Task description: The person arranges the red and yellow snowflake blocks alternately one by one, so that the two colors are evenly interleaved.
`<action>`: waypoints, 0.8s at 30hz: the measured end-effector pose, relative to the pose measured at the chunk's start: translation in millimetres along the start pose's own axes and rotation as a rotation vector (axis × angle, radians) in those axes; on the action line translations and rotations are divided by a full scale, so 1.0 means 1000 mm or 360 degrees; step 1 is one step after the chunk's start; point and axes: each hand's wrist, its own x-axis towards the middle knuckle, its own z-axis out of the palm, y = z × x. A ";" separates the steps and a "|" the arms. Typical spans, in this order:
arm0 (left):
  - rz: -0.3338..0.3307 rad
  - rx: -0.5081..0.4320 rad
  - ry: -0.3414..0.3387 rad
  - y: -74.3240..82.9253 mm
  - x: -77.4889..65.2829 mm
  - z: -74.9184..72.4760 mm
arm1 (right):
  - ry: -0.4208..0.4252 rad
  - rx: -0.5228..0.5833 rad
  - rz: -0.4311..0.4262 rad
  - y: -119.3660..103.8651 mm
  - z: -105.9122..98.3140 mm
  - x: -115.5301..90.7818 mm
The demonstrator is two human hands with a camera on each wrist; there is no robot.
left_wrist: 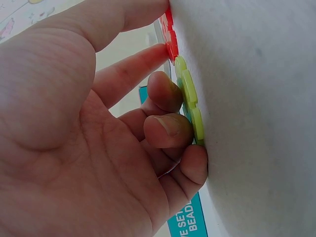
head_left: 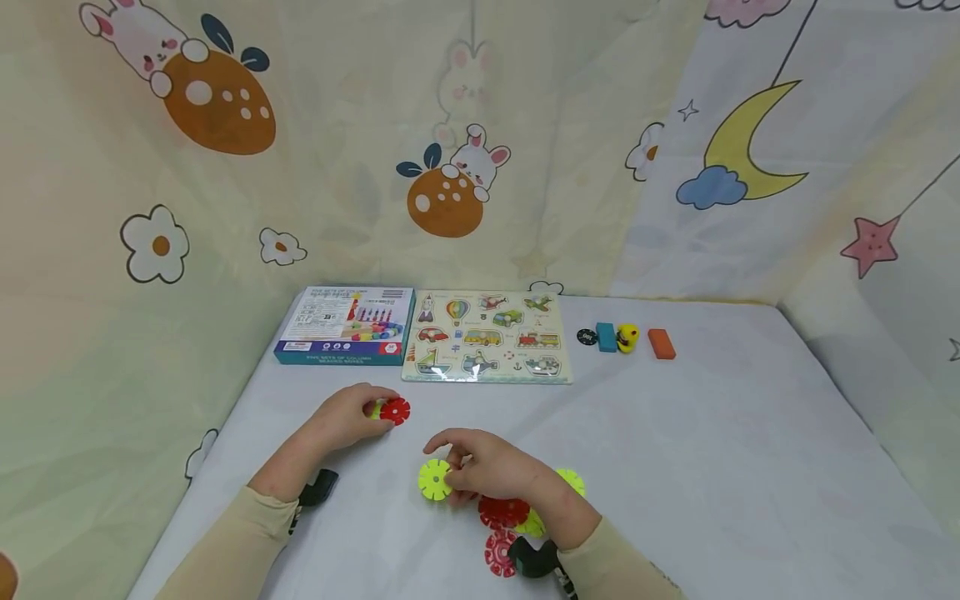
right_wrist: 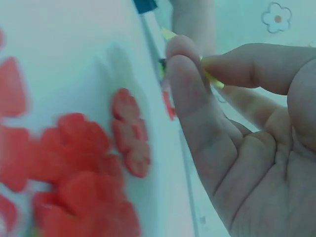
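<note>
My left hand (head_left: 348,417) pinches a red flower-shaped disc (head_left: 395,410) between thumb and index finger, low over the white table. Beside that disc, a yellow-green disc (left_wrist: 190,94) lies under the other curled fingertips in the left wrist view. My right hand (head_left: 487,462) holds up a second yellow-green notched disc (head_left: 433,480), pinched by its edge between thumb and fingertips. Below the right hand and forearm lie loose red discs (head_left: 504,511) and more yellow-green discs (head_left: 572,480), partly hidden by the arm. The right wrist view shows several red discs (right_wrist: 84,192), blurred.
A boxed bead set (head_left: 345,325) and a picture puzzle board (head_left: 487,337) lie along the back. Right of them are a black round piece (head_left: 587,337), a blue block (head_left: 606,337), a yellow duck (head_left: 627,337) and an orange block (head_left: 662,343). Patterned cloth (head_left: 337,167) surrounds the table.
</note>
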 end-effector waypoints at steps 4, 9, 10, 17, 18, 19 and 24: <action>-0.0004 0.0013 -0.0001 0.000 0.000 -0.001 | -0.0004 0.0003 -0.0014 -0.007 -0.009 -0.002; -0.0006 -0.0001 -0.0005 0.000 0.001 0.000 | 0.0050 0.0106 -0.0073 -0.016 -0.017 0.000; -0.0010 -0.0007 -0.0006 0.000 0.001 0.000 | 0.0067 0.0123 -0.0091 -0.018 -0.019 0.001; -0.0027 -0.0039 -0.0003 0.000 0.001 0.000 | 0.0273 0.0142 -0.0174 -0.020 -0.027 0.020; -0.0029 -0.0038 -0.0003 0.000 0.002 0.000 | 0.0305 0.0145 -0.0163 -0.019 -0.028 0.025; -0.0031 -0.0038 -0.0004 0.000 0.002 0.000 | 0.0332 0.0143 -0.0152 -0.017 -0.029 0.029; -0.0035 -0.0026 -0.0001 0.000 0.002 0.001 | 0.0435 0.0116 -0.0075 -0.008 -0.030 0.053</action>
